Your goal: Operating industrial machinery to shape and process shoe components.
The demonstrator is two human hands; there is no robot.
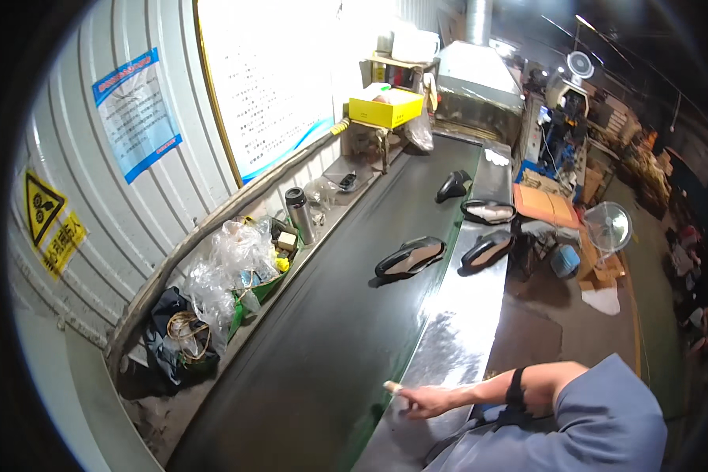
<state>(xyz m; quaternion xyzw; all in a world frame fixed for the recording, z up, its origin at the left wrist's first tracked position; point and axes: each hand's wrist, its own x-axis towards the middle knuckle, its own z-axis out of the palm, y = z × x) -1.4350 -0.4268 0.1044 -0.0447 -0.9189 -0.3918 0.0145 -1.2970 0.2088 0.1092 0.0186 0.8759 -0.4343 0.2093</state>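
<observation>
My right hand [423, 401] reaches in from the lower right over the metal ledge [448, 338], at the edge of the dark conveyor belt [330, 346]. One finger is stretched out with a pale beige covering on its tip; the others bend loosely, and I see no object in them. My left hand is out of view. Farther up the belt lies a black shoe [411, 259] with a beige inside. A second black shoe [452, 186] lies beyond it at the belt's right edge. On the ledge are two more black shoes, a nearer one [488, 250] and a farther one [490, 211].
Left of the belt stand a steel flask [299, 214] and clear plastic bags [240, 252]. A yellow box [385, 107] sits on a shelf near the metal hood [480, 79] at the far end. An orange board [546, 206] and a round clear-looking fan or disc [607, 226] are on the right.
</observation>
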